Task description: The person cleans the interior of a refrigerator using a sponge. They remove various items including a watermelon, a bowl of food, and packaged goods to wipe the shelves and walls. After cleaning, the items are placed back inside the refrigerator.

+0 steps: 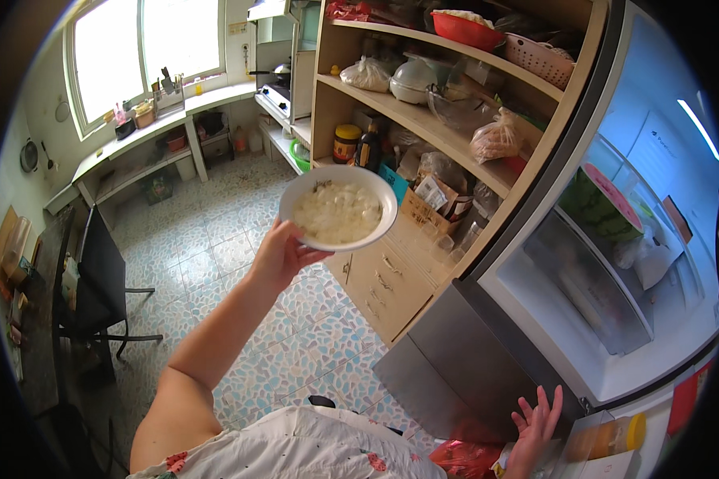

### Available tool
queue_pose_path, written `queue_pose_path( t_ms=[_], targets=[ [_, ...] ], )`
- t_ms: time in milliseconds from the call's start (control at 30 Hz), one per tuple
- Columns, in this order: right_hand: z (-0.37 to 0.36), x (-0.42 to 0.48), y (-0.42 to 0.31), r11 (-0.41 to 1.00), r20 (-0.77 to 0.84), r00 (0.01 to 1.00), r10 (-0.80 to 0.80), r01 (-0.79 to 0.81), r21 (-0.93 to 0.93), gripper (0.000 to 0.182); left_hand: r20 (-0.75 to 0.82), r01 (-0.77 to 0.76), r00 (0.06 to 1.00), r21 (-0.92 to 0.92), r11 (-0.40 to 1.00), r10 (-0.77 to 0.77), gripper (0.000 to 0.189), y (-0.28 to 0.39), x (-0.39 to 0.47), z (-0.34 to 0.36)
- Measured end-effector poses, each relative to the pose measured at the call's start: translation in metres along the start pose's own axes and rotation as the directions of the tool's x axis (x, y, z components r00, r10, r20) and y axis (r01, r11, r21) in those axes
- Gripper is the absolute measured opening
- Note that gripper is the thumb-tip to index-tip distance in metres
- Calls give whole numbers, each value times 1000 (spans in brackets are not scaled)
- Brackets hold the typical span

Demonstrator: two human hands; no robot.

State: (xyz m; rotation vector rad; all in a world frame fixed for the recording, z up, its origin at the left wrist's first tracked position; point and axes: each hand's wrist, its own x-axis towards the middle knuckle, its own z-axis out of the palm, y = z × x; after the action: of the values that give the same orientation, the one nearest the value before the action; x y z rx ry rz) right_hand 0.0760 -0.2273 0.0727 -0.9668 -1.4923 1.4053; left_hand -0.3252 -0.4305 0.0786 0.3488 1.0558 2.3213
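My left hand (289, 251) grips the near rim of a white bowl (389, 224), thumb on top and fingers beneath. Pale, translucent chunks of food (338, 212) in liquid fill much of the bowl, with a darker bit near the far rim. To the right stands an open refrigerator (581, 353), lit inside. On its shelf lie a cut watermelon (602, 200) and a white plastic bag (653, 257), above a clear drawer (587, 275). My right hand (536, 422) is at the lower right, fingers spread and holding nothing, near the door shelf with a yellow-lidded jar (614, 437).
Wooden shelves (407, 126) beside the refrigerator hold bags, a red basin (467, 30) and bottles. A black chair (102, 275) and dark table (42, 335) stand at left on the tiled floor (215, 257). A red plastic bag (464, 458) lies low by the refrigerator.
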Motion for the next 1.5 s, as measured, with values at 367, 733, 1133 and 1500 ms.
queue_pose_path(
  t_ms=[367,733,1133,1500],
  targets=[
    [-23,13,3,998,-74,996,-43,39,-48,55,105,-87,990,-29,996,90,62,22,88,28],
    [1,18,2,994,-1,998,-65,65,-91,54,-45,-193,980,-5,981,192,58,16,46,-26],
    [122,21,14,999,304,952,-23,11,41,51,-440,-370,828,37,928,347,55,64,-155,-155],
    [330,-134,10,991,617,787,9,-89,100,54,-741,-565,459,183,804,491,56,167,-341,-343]
  ],
)
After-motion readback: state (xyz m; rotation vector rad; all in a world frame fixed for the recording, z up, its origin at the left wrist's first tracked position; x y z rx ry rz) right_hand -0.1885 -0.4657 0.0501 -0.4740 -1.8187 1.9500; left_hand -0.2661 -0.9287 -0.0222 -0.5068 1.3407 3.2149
